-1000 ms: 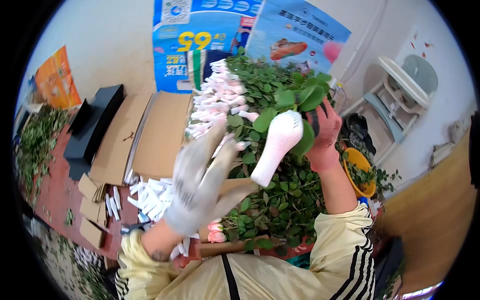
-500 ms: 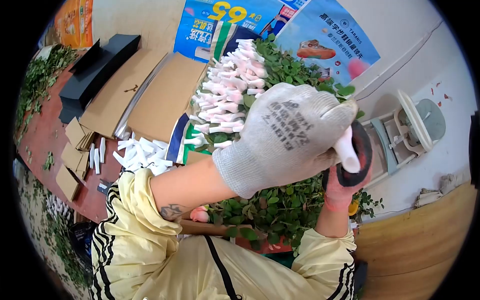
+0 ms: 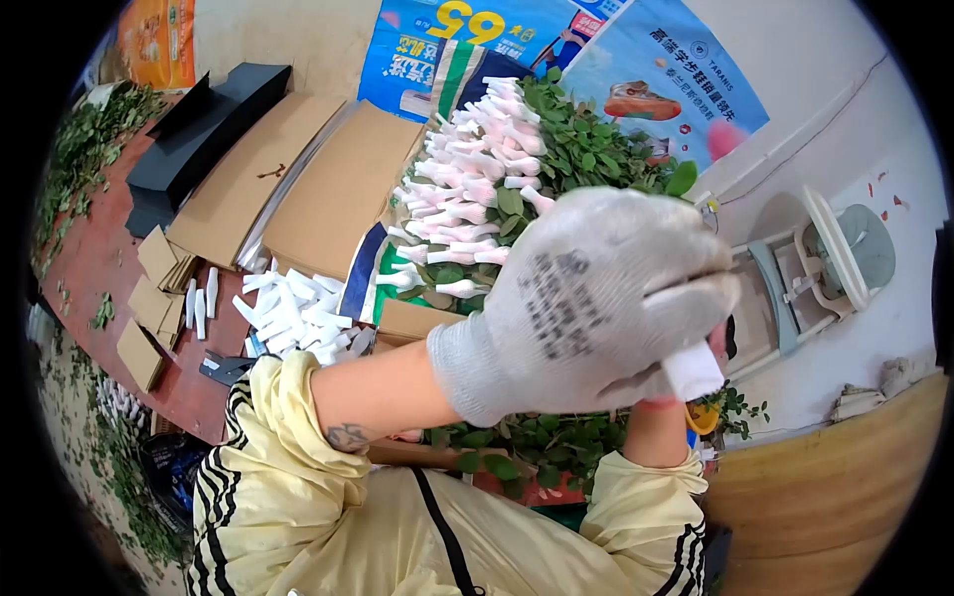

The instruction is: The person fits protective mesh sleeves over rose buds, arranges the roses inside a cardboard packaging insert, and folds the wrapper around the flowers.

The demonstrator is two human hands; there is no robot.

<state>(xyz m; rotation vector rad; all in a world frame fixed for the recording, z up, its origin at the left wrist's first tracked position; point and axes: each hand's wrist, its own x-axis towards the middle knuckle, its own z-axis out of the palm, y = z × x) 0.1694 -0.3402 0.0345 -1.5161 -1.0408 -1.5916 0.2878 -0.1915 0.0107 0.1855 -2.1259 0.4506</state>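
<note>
My left hand (image 3: 616, 298), in a grey-white knit glove with printing on its back, reaches across to the right. Its fingers are curled round a white foam flower sleeve (image 3: 693, 372), whose end sticks out below them. My right hand (image 3: 660, 401), in a pink and black glove, is right behind it; only slivers of the glove show and its fingers are hidden. Whether a bud is inside the sleeve cannot be seen. Beyond my hands lies a pile of pinkish flower buds in white sleeves (image 3: 467, 189), with green leafy stems (image 3: 591, 139) pointing right.
Loose white foam sleeves (image 3: 298, 313) lie left on the red table (image 3: 94, 248). Cardboard sheets (image 3: 343, 189), a black folded box (image 3: 204, 139) and small cardboard pieces (image 3: 149, 308) are nearby. More leafy stems (image 3: 556, 437) lie close to my body. A pale baby chair (image 3: 815, 258) stands at right.
My left hand has turned and moved slightly down and right with the foam sleeve, now covering most of my right hand. The view has shifted slightly.
</note>
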